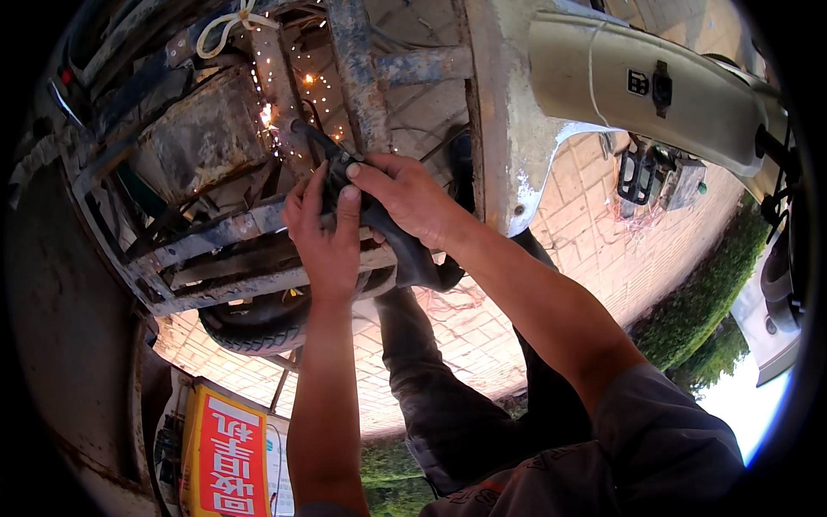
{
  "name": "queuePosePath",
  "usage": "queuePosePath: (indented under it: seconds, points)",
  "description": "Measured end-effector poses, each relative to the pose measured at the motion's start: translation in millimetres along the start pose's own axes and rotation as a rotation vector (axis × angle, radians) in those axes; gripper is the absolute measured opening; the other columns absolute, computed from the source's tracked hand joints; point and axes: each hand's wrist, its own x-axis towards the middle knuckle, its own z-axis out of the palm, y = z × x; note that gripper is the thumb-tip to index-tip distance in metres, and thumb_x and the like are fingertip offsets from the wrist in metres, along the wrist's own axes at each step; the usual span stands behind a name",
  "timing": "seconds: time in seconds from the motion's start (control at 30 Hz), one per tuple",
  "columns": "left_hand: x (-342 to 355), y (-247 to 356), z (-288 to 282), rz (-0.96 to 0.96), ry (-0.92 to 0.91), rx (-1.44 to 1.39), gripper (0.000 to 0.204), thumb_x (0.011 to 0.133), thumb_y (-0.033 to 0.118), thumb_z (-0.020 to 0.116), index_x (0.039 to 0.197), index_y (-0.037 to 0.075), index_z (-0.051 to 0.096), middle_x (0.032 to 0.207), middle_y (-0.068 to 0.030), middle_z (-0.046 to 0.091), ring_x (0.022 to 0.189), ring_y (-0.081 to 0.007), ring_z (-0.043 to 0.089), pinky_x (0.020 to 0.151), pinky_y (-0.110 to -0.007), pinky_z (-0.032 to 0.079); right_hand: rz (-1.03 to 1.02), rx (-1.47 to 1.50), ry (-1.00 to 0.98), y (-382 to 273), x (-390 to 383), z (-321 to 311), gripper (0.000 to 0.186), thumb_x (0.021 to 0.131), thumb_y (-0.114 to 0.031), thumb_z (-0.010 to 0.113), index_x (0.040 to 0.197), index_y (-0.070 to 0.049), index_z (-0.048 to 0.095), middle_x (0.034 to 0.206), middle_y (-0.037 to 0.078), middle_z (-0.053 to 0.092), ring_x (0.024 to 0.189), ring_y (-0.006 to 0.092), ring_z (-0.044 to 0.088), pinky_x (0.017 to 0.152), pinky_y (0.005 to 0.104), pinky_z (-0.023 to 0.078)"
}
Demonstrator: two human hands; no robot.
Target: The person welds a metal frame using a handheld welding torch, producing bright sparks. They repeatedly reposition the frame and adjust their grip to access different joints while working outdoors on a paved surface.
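Observation:
My right hand (412, 200) is wrapped round a black welding torch (398, 237), its thumb along the top. My left hand (323, 237) closes on the torch from the other side, close to its front end. The torch's dark curved neck (312, 136) points to the upper left, toward a rusty metal bar (277, 77) of a vehicle frame. A bright glowing spot (267, 115) burns beside this bar, and orange sparks scatter around it. Parts of the torch's grip are hidden behind my fingers.
A rusty box-like metal part (202, 133) sits within the frame at left. Below it is a black tyre (258, 332). A beige vehicle panel (637, 73) stands at right, near a black pedal-like part (637, 175) on the brick paving. A red and yellow sign (228, 448) is at lower left.

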Motion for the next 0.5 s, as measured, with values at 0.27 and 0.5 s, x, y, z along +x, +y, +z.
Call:
queuePosePath:
  seconds: [0.27, 0.5]
  points:
    - [-71, 24, 2, -0.213, 0.090, -0.256, 0.047, 0.097, 0.029, 0.060, 0.133, -0.002, 0.054, 0.130, -0.0203, 0.054, 0.123, -0.0340, 0.051, 0.105, -0.041, 0.039, 0.014, -0.134, 0.068, -2, -23, 2, 0.036, 0.098, -0.031, 0.061, 0.115, 0.000, 0.060, 0.078, 0.005, 0.062, 0.061, 0.0096, 0.057, 0.050, 0.0261, 0.047]
    - [-174, 17, 51, -0.536, -0.350, -1.091, 0.084, 0.090, 0.036, 0.071, 0.148, -0.006, 0.028, 0.136, -0.0183, 0.053, 0.126, -0.0251, 0.052, 0.105, -0.037, 0.040, -0.018, -0.506, 0.195, 7, -66, 35, 0.049, 0.097, -0.027, 0.063, 0.132, 0.004, 0.048, 0.101, 0.009, 0.063, 0.078, 0.0114, 0.059, 0.064, 0.0269, 0.051]
